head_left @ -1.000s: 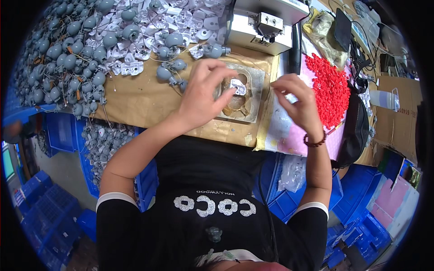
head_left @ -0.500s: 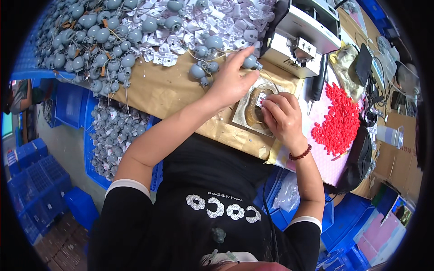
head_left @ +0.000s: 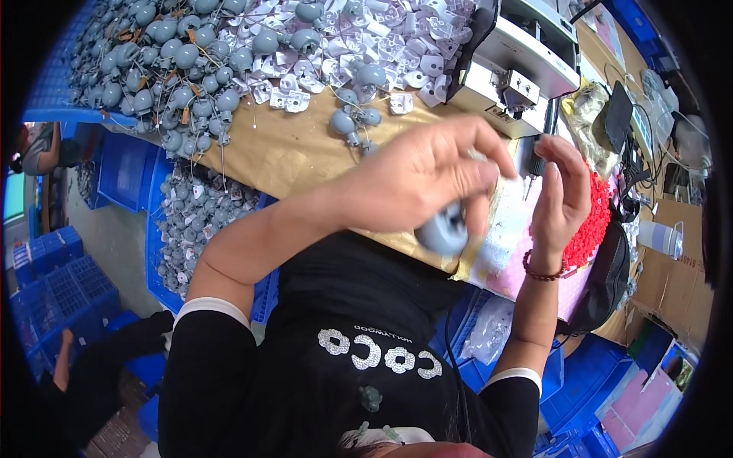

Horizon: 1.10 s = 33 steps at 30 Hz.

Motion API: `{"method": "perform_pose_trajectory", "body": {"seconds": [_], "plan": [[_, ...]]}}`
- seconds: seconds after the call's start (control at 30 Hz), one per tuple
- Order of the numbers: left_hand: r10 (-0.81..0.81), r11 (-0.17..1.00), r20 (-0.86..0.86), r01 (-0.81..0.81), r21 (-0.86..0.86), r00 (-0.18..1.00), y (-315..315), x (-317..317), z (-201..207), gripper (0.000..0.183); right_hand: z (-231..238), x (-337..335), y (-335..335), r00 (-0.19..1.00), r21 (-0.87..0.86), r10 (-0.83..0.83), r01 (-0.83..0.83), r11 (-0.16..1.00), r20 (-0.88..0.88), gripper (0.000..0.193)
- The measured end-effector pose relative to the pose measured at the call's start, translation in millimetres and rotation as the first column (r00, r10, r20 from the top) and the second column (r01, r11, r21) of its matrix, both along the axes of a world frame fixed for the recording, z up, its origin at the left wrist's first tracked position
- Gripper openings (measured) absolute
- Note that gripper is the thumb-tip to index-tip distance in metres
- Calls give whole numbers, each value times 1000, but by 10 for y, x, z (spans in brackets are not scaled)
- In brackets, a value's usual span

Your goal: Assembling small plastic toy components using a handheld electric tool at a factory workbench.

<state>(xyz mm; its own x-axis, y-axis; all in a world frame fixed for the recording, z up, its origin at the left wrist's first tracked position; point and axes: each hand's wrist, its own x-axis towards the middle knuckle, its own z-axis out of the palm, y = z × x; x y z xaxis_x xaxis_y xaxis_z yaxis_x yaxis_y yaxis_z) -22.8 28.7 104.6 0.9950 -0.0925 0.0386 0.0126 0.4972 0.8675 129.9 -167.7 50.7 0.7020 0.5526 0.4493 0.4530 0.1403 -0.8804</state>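
Note:
Close to the camera, my left hand is lifted over the table and somewhat blurred. Its fingers curl around a smooth grey ball-shaped part with a dark opening, which hangs below the palm. My right hand, with a beaded bracelet at the wrist, is raised just right of the left one. Its fingers are bent and the thumb stands apart, with nothing visible between them. Small red parts lie in a pile behind that hand. My left hand hides the metal plate on the table.
Grey ball parts with wires and white plastic pieces are heaped along the far side. A white boxy machine stands at the back right. A blue crate of grey parts sits left below the table. Another person's arm shows lower left.
My left hand has come nearer and to the right, now with a grey ball part. My right hand has left the metal plate and risen rightward. Another person has appeared lower left.

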Motion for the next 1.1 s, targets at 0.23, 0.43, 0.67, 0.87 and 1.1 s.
{"method": "perform_pose_trajectory", "body": {"seconds": [0.23,0.43,0.67,0.87,1.1], "plan": [[-54,901,-231,-52,-431,972,-267,-75,-178,20,197,-503,41,654,153,503,-516,843,-565,47],[-170,701,-423,-193,-687,890,-300,-216,-472,39,7,-508,-32,979,-248,198,-205,947,-54,25],[220,911,-319,-76,406,922,-285,-405,-839,37,-226,-429,-9,897,-496,256,-48,867,360,21],[278,321,266,-351,880,923,-305,-338,-995,42,-346,-363,101,771,-501,263,83,861,579,28],[250,301,300,-368,880,921,-310,-286,-1036,43,-332,-303,130,708,-605,383,78,792,593,35]]}}
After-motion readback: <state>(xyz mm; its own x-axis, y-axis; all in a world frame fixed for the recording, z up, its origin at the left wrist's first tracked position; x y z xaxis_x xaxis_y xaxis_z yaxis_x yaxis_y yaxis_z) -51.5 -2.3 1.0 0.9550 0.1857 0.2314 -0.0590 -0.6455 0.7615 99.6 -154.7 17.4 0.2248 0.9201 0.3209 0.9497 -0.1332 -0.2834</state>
